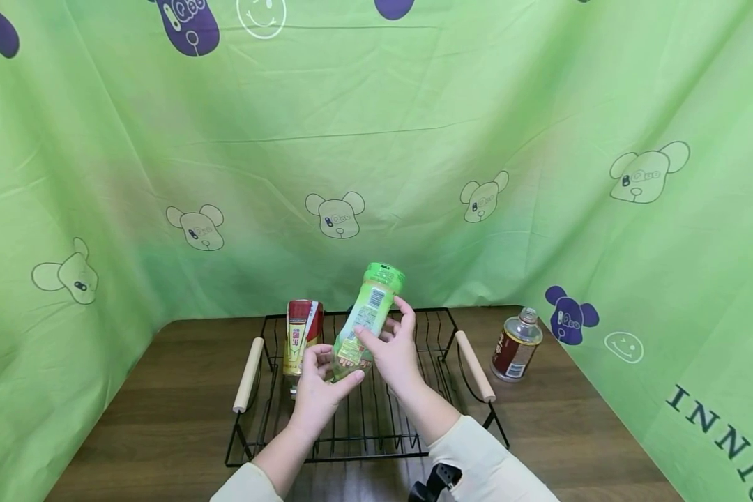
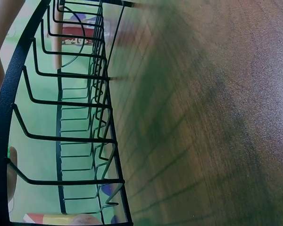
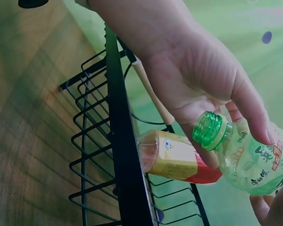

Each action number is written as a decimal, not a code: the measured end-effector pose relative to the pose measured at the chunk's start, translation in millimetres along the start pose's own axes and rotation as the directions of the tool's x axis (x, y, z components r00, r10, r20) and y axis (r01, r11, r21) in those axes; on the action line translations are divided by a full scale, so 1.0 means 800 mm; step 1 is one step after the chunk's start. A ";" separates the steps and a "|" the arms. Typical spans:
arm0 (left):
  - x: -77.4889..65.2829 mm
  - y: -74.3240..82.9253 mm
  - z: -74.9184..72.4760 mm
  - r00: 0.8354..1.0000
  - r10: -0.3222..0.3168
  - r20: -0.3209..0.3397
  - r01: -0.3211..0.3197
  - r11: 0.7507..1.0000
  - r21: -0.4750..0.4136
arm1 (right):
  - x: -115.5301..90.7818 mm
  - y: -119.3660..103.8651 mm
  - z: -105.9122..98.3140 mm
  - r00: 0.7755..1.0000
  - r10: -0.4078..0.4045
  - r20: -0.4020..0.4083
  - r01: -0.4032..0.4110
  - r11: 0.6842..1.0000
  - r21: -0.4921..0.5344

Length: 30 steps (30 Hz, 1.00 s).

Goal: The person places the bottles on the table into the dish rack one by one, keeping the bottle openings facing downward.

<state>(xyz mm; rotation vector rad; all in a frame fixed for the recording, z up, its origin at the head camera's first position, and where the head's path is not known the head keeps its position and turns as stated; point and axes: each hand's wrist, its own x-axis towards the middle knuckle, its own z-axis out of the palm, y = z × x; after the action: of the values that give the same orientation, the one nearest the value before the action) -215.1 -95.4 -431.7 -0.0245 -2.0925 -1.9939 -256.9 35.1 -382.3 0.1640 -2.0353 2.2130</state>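
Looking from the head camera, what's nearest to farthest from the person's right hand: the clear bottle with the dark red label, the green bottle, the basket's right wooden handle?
1. Green bottle: nearest, in the right hand.
2. Right wooden handle: to the hand's right.
3. Clear bottle: farthest, standing on the table past that handle.

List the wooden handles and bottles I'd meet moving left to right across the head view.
Left wooden handle → red-and-yellow bottle → green bottle → right wooden handle → clear bottle with the dark red label.
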 end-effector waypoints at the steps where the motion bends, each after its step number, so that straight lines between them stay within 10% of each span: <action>1: 0.000 0.000 0.000 1.000 -0.002 -0.002 0.002 1.000 0.001 | 0.000 0.000 0.000 1.000 -0.005 0.003 0.005 1.000 -0.001; 10: 0.000 0.005 -0.014 0.998 -0.009 0.065 0.006 0.999 0.042 | 0.010 0.006 -0.007 0.999 -0.012 0.044 0.014 0.999 -0.031; 18: 0.013 0.018 -0.069 0.999 0.036 0.024 -0.039 0.990 0.137 | 0.032 0.007 -0.019 0.989 0.018 0.149 0.011 0.982 -0.189; 24: 0.029 0.016 -0.119 0.992 0.109 -0.070 -0.077 0.929 0.362 | 0.049 0.012 -0.024 0.978 0.045 0.205 0.004 0.972 -0.236; 30: 0.038 -0.003 -0.153 0.995 -0.003 -0.104 0.049 0.896 0.441 | 0.059 0.019 -0.022 0.969 0.066 0.239 -0.006 0.969 -0.246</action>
<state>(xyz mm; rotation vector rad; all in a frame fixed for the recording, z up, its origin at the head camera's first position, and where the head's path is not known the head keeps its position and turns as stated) -224.3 -220.8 -424.3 0.1844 -2.4348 -1.4482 -306.1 52.8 -390.4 0.3960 -2.4377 2.0249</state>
